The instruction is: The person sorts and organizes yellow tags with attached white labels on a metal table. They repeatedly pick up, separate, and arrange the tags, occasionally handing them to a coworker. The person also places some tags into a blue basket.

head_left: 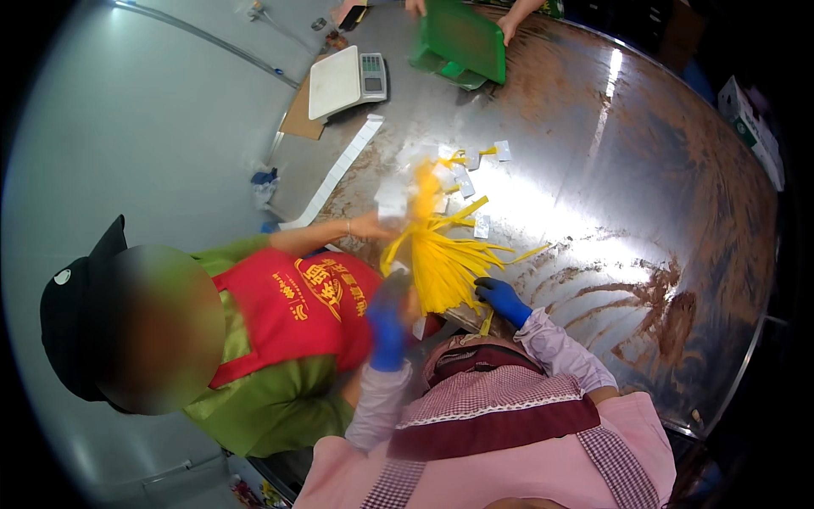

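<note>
Yellow strips (445, 267) are laid in a fanned bundle on the steel table (585, 263), close to its near edge and between the two gloved hands. Their long axis is directed mostly toward the wearer from the narrower far end, with some ends splayed out to the right. The right hand (502, 299) is placed just beside the lower right ends, its fingers bent; whether a strip is touched or pinched cannot be told. The bundle is set ahead and to the right of the left hand (387, 331), which is smeared by motion, so its grip cannot be told either. Beyond the fan, the yellow is blurred too, and a pale piece (392, 201) beside a co-worker's hand (370, 226) cannot be made out clearly.
</note>
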A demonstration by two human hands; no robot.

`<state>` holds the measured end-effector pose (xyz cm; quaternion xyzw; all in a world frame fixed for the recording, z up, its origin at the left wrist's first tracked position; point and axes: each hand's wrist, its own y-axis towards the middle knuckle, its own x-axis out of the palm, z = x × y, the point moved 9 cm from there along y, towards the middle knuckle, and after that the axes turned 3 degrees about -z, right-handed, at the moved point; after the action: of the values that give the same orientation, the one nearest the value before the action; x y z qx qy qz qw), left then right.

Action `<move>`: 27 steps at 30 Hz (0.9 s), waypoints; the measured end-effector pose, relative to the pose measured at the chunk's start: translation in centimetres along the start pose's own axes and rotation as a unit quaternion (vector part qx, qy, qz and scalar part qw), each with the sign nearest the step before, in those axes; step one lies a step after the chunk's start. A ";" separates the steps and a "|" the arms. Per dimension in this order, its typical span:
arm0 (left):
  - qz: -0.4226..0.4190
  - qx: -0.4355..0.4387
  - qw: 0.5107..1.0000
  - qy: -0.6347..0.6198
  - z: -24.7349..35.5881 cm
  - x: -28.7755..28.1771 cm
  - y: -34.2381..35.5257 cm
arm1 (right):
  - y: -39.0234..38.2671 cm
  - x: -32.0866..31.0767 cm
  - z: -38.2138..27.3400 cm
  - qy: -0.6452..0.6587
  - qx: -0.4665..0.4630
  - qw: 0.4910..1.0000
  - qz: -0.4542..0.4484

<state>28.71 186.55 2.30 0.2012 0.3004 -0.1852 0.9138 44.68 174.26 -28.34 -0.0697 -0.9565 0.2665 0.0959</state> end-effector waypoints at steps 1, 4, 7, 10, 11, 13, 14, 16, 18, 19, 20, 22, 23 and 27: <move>0.019 -0.069 0.995 -0.075 -1.3 -0.9 0.0 | -0.2 -0.1 -0.3 -0.008 -0.001 1.000 0.003; 0.011 -0.179 0.957 -0.230 -2.8 -1.6 -0.4 | -0.6 0.0 -2.7 -0.151 -0.050 0.987 0.032; -0.023 -0.163 0.975 -0.149 -0.6 -1.4 -0.8 | 0.2 1.3 -6.3 -0.179 -0.088 0.979 0.053; -0.089 0.086 0.987 0.102 5.9 0.4 -1.2 | 2.9 3.8 -11.3 -0.186 -0.167 0.966 0.066; -0.081 0.134 0.981 0.118 7.2 0.8 -1.7 | 4.2 4.5 -12.7 -0.236 -0.185 0.951 0.077; -0.096 0.159 0.974 0.126 7.9 1.9 -2.5 | 6.3 5.7 -14.4 -0.359 -0.204 0.905 0.098; -0.113 0.161 0.974 0.114 8.0 2.4 -3.0 | 7.3 6.3 -14.5 -0.402 -0.191 0.891 0.091; -0.147 0.172 0.971 0.076 7.7 3.5 -4.1 | 8.8 7.5 -13.7 -0.483 -0.165 0.856 0.089; -0.164 0.180 0.968 0.065 7.3 3.9 -5.3 | 9.5 8.5 -13.3 -0.538 -0.178 0.814 0.124; -0.178 0.177 0.967 0.037 7.1 3.9 -5.9 | 9.7 9.0 -12.9 -0.563 -0.177 0.795 0.140; -0.210 0.147 0.966 0.016 6.3 4.3 -6.4 | 9.7 9.3 -12.7 -0.588 -0.183 0.770 0.165; -0.240 0.062 0.967 -0.061 4.3 4.2 -6.6 | 9.5 9.8 -12.8 -0.580 -0.217 0.760 0.197; -0.268 -0.035 0.956 -0.112 2.4 4.4 -6.5 | 9.9 9.6 -12.3 -0.542 -0.205 0.796 0.173; -0.340 -0.445 0.705 -0.436 -4.1 8.3 -8.3 | 9.8 6.8 -11.2 -0.352 -0.182 0.910 0.120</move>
<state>29.17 179.65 -8.02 -0.4474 -0.0358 -0.3954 0.8014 41.33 189.34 -23.07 -0.1014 -0.9445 0.1047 -0.2943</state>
